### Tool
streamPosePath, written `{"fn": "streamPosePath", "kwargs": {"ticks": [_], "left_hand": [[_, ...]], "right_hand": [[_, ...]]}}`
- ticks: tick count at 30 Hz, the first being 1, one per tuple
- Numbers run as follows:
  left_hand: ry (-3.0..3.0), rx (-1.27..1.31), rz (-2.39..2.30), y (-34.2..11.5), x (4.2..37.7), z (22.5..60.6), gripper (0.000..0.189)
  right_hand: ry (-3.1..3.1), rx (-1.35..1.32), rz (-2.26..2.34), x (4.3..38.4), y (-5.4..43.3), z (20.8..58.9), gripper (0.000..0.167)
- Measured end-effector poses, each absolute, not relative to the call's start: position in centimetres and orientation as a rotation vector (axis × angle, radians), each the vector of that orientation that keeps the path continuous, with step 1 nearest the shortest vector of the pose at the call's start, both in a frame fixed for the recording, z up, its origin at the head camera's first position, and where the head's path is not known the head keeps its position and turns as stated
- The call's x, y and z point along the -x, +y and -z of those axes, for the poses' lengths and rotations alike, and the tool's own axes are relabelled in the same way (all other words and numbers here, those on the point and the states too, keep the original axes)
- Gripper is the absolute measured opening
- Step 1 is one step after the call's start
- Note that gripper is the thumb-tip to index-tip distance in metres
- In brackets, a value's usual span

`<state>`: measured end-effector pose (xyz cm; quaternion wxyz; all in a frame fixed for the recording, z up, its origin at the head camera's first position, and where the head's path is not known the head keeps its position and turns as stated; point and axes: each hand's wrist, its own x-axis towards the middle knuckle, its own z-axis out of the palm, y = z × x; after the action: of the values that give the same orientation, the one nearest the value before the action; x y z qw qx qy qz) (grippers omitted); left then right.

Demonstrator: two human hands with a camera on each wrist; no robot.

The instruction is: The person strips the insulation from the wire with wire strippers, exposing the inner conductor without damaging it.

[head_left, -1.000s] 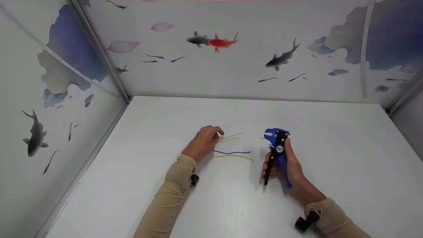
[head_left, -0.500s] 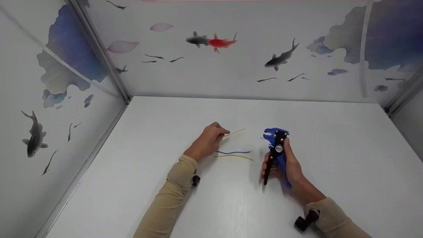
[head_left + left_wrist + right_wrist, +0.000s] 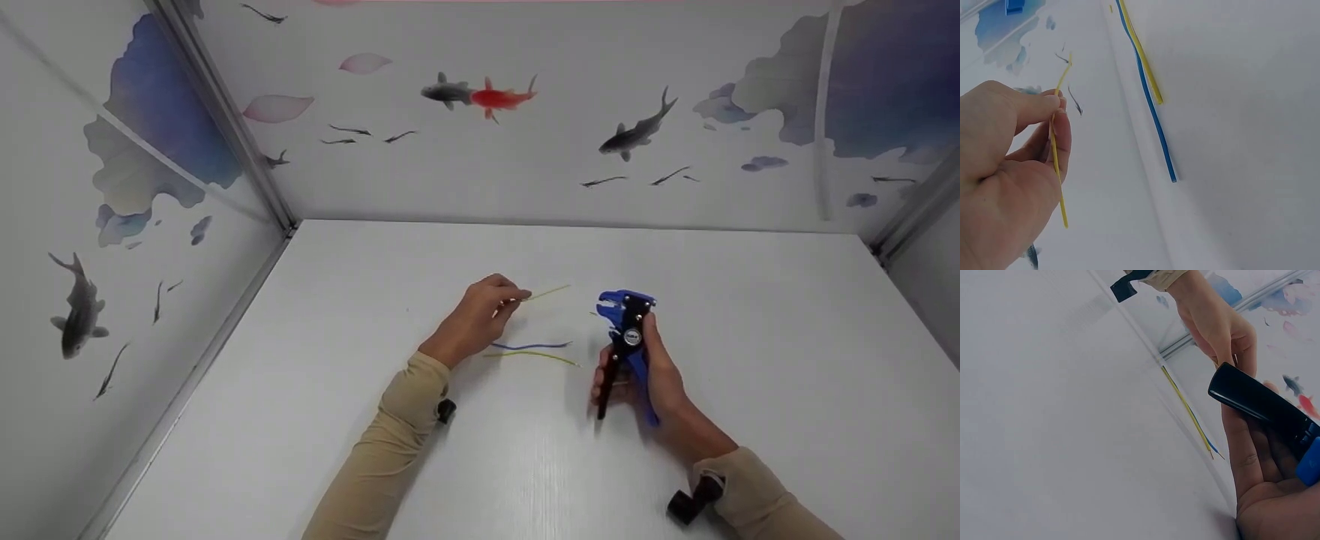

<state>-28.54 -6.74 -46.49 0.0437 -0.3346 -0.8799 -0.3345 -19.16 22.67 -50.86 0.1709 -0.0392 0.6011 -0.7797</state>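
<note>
A short yellow wire (image 3: 1055, 143) is pinched between thumb and fingers of my left hand (image 3: 480, 311), one end pointing right in the head view. My right hand (image 3: 664, 371) grips a blue and black wire stripper (image 3: 634, 337) upright, its toothed jaws toward the left. In the right wrist view a black handle (image 3: 1264, 396) lies across the fingers. Between the hands a blue wire (image 3: 532, 346) and another yellow wire (image 3: 536, 354) lie side by side on the table. Bare copper shows at their right-hand ends in the right wrist view.
A small yellow scrap (image 3: 593, 313) lies left of the stripper's jaws. The white table (image 3: 375, 262) meets a patterned back wall (image 3: 525, 172) and a left wall (image 3: 150, 300). Black wrist cameras (image 3: 686, 506) sit on both sleeves.
My left hand has picked up one yellow wire from the table and carried it slightly up and to the right. My right hand and the wire stripper have stayed nearly still.
</note>
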Motion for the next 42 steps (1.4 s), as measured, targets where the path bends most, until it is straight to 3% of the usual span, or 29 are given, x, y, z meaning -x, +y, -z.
{"fn": "streamPosePath", "kwargs": {"ticks": [17, 42], "left_hand": [[-2.552, 1.081, 1.014, -5.8, 28.1, 45.9, 0.014], [-2.535, 1.154, 1.019, -4.6, 27.0, 45.6, 0.013]], "right_hand": [[1.654, 0.081, 2.184, 19.4, 22.6, 50.6, 0.096], [1.808, 0.154, 2.067, 18.9, 22.3, 50.8, 0.101]]}}
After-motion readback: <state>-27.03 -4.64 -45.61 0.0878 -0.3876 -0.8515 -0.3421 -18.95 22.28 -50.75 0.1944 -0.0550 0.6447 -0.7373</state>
